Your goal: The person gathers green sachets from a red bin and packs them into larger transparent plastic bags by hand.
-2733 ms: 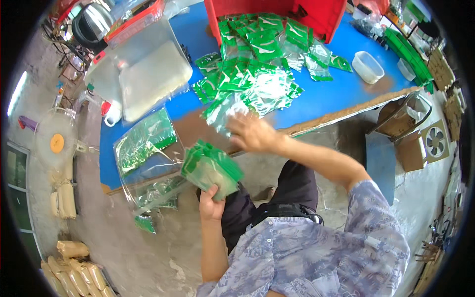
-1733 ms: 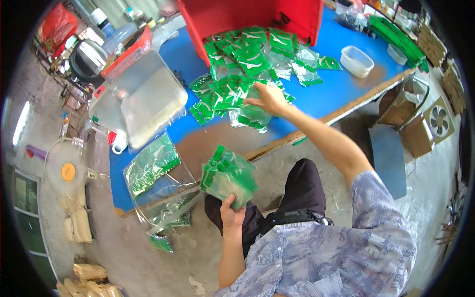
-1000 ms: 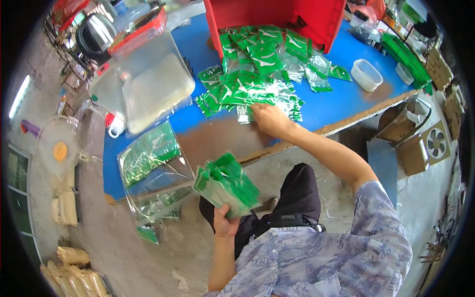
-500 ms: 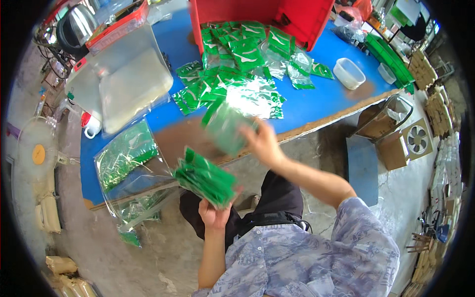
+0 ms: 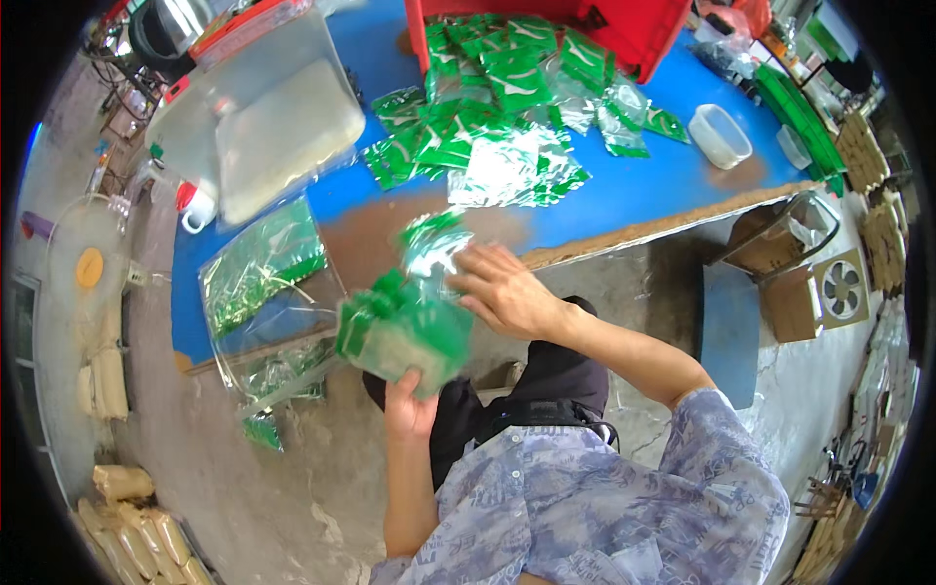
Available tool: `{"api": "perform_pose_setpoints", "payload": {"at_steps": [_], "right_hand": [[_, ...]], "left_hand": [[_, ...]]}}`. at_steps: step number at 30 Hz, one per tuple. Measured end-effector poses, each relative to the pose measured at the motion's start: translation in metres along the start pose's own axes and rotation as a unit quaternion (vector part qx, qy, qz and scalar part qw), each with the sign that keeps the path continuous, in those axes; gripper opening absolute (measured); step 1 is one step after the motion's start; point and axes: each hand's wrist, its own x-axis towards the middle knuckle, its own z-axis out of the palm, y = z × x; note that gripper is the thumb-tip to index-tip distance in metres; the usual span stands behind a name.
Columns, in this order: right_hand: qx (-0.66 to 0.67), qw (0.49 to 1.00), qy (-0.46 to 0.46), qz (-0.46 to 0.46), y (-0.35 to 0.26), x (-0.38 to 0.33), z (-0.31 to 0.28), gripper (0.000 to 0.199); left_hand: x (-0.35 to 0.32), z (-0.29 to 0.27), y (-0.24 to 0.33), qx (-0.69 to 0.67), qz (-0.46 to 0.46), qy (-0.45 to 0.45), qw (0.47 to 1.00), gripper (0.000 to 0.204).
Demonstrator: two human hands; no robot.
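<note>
My left hand (image 5: 410,408) grips a thick stack of green plastic packets (image 5: 402,336) from below, its thumb on the near face; the stack is blurred. At the stack's far right corner, my right hand (image 5: 509,294) has its fingers bent around the edge of a single shiny green-and-clear packet (image 5: 434,242), which overlaps the stack. Beyond them, a loose heap of green packets (image 5: 517,83) spills out of a red bin (image 5: 648,39) lying on its side on the blue table (image 5: 663,180). Glare whitens the front of the heap.
A large clear bag of green packets (image 5: 268,258) hangs over the table's front left edge. Behind it lies a clear plastic sheet bag (image 5: 288,127) beside a red-and-white cup (image 5: 197,207). A clear tub (image 5: 720,136) and a green crate (image 5: 799,127) are at right.
My right hand has brought the single packet leftward and nearer, up against the stack. My left hand has tilted the stack so its face shows more. The whole view has shifted slightly.
</note>
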Motion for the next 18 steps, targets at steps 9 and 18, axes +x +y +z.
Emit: {"api": "perform_pose_setpoints", "payload": {"at_steps": [9, 18], "right_hand": [[-0.260, 0.935, 0.084, 0.228, 0.072, 0.063, 0.030, 0.051], [0.314, 0.929, -0.148, 0.131, -0.004, 0.045, 0.014, 0.039]], "left_hand": [[0.012, -0.015, -0.005, 0.005, -0.035, 0.071, 0.997, 0.061], [0.021, -0.030, 0.024, 0.006, 0.008, 0.033, 0.999, 0.061]]}}
